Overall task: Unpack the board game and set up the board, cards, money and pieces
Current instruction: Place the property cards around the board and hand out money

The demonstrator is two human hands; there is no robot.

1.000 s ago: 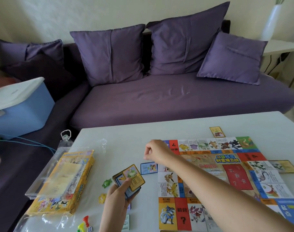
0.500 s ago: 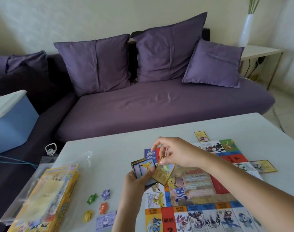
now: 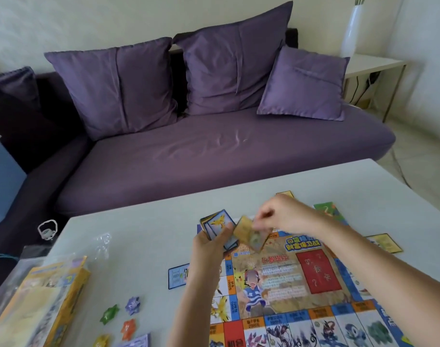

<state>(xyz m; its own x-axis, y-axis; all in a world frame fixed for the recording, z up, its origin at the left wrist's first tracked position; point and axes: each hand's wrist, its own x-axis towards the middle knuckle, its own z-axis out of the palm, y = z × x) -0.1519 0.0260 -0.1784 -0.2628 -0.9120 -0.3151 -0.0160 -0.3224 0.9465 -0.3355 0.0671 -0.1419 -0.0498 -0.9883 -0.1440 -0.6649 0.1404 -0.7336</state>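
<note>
Over the board, card — right hand pinching

You're in home living room. Purple sofa fills view ahead, three matching cushions propped against its back. Low white table before you, colourful game board spread on it. White vase on small side table in right corner, cables trailing below. Plain pale wall, tiled floor. Blue storage box at left edge.

Left hand gripping card stack, right hand pinching blurred card, above board
</note>
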